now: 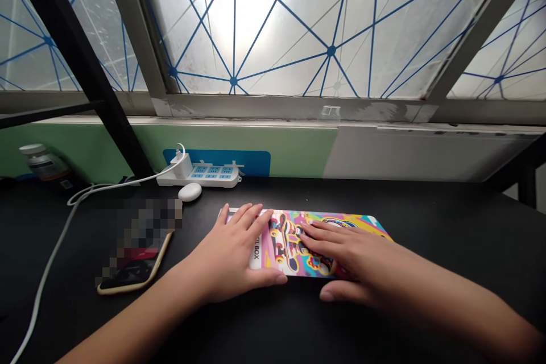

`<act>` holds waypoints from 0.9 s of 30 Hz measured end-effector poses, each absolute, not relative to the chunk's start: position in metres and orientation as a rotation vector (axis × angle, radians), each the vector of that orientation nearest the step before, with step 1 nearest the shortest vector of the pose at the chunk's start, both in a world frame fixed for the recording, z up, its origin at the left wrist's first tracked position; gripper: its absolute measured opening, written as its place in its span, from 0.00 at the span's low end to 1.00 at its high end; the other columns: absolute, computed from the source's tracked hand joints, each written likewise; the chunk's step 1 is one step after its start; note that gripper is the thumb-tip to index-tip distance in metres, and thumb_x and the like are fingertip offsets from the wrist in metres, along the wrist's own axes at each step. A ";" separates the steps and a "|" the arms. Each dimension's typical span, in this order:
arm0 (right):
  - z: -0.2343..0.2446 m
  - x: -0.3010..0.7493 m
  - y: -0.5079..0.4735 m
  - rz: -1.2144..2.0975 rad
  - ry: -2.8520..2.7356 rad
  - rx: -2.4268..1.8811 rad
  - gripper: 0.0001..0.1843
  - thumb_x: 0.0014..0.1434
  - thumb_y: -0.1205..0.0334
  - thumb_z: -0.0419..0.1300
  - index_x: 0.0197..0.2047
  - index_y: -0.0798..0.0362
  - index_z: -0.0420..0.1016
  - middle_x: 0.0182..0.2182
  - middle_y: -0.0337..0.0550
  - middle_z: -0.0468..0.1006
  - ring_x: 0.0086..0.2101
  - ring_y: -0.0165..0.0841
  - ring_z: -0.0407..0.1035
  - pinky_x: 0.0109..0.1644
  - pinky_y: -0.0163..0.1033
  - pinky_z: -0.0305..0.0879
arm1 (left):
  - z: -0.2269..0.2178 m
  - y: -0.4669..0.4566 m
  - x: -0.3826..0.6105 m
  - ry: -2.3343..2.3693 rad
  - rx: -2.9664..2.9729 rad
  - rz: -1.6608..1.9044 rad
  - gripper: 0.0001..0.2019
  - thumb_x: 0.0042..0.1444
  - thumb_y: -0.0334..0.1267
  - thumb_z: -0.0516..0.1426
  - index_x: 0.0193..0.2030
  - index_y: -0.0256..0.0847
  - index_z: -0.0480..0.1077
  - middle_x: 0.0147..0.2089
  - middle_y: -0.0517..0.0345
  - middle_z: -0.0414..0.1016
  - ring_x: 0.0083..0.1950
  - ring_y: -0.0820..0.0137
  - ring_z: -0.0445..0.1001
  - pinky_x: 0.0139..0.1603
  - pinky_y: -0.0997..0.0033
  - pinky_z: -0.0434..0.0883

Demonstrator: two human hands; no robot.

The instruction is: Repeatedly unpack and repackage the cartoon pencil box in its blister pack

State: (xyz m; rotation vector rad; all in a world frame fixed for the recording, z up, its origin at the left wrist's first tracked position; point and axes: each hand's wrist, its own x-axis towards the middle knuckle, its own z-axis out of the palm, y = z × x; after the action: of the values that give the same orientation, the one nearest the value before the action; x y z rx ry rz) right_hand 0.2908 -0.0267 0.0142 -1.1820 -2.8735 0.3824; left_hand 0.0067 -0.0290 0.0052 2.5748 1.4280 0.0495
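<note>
A flat, brightly printed pencil box (298, 233) lies on the black desk (447, 239) in front of me. My left hand (232, 253) rests flat on its left end, fingers stretched over the lid and thumb along the near edge. My right hand (347, 259) lies flat on the right half, fingers spread toward the middle, thumb on the desk by the near edge. Neither hand grips anything.
A phone (134, 264) lies left of the box. Behind it are a white power strip (205, 175) with a plugged charger, its white cable (51, 256) running toward me, and a small white case (190, 191). A bottle (45, 164) stands far left. A black post (77, 57) rises there.
</note>
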 end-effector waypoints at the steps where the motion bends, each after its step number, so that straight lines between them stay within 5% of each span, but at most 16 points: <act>1: 0.018 0.296 -0.026 0.373 -2.873 -1.211 0.38 0.60 0.34 0.60 0.69 0.41 0.64 0.69 0.42 0.62 0.66 0.52 0.58 0.67 0.59 0.61 | 0.006 -0.029 0.007 1.429 2.568 0.043 0.52 0.55 0.76 0.47 0.77 0.44 0.45 0.78 0.46 0.43 0.78 0.48 0.42 0.72 0.30 0.40; 8: 0.031 0.291 -0.028 0.079 -2.805 -1.291 0.28 0.58 0.35 0.63 0.51 0.47 0.83 0.52 0.51 0.82 0.53 0.55 0.75 0.55 0.60 0.72 | 0.006 -0.029 0.006 1.431 2.552 0.033 0.53 0.54 0.76 0.48 0.78 0.45 0.41 0.79 0.46 0.41 0.78 0.48 0.40 0.73 0.32 0.39; 11: 0.018 0.273 -0.029 -0.009 -2.773 -1.241 0.38 0.56 0.35 0.65 0.61 0.52 0.76 0.60 0.57 0.75 0.58 0.58 0.70 0.60 0.65 0.67 | 0.004 -0.029 0.005 1.422 2.567 0.053 0.52 0.55 0.76 0.47 0.77 0.47 0.41 0.79 0.45 0.41 0.78 0.47 0.40 0.72 0.30 0.38; 14: 0.001 0.257 -0.030 0.062 -2.829 -1.125 0.53 0.54 0.32 0.65 0.72 0.56 0.58 0.70 0.61 0.57 0.67 0.61 0.53 0.65 0.68 0.59 | 0.003 -0.028 0.004 1.413 2.572 0.069 0.51 0.55 0.77 0.45 0.77 0.47 0.42 0.79 0.44 0.41 0.78 0.46 0.39 0.71 0.29 0.38; 19: -0.005 0.255 -0.029 0.252 -2.848 -1.122 0.52 0.58 0.34 0.62 0.75 0.49 0.47 0.73 0.54 0.46 0.70 0.57 0.42 0.70 0.68 0.48 | 0.004 -0.028 0.004 1.399 2.551 0.075 0.47 0.60 0.73 0.44 0.78 0.46 0.40 0.79 0.45 0.39 0.78 0.47 0.39 0.71 0.30 0.38; 23: 0.012 0.277 -0.025 0.367 -2.885 -1.221 0.48 0.59 0.33 0.61 0.74 0.41 0.50 0.73 0.45 0.49 0.70 0.53 0.45 0.71 0.63 0.51 | 0.006 -0.027 0.004 1.402 2.528 0.051 0.46 0.61 0.72 0.44 0.77 0.47 0.41 0.79 0.47 0.39 0.78 0.48 0.38 0.72 0.31 0.38; 27: 0.029 0.302 -0.021 0.362 -2.854 -1.372 0.44 0.56 0.32 0.62 0.69 0.43 0.64 0.70 0.47 0.60 0.67 0.54 0.55 0.68 0.60 0.59 | 0.007 -0.028 0.004 1.400 2.530 0.058 0.46 0.61 0.72 0.43 0.77 0.46 0.42 0.79 0.46 0.40 0.78 0.48 0.39 0.72 0.31 0.38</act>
State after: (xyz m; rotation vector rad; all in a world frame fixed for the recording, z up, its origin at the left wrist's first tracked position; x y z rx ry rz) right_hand 0.3021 -0.0213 0.0292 -1.3722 -2.8543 0.3618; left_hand 0.0045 -0.0278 0.0066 2.5301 1.4005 0.0577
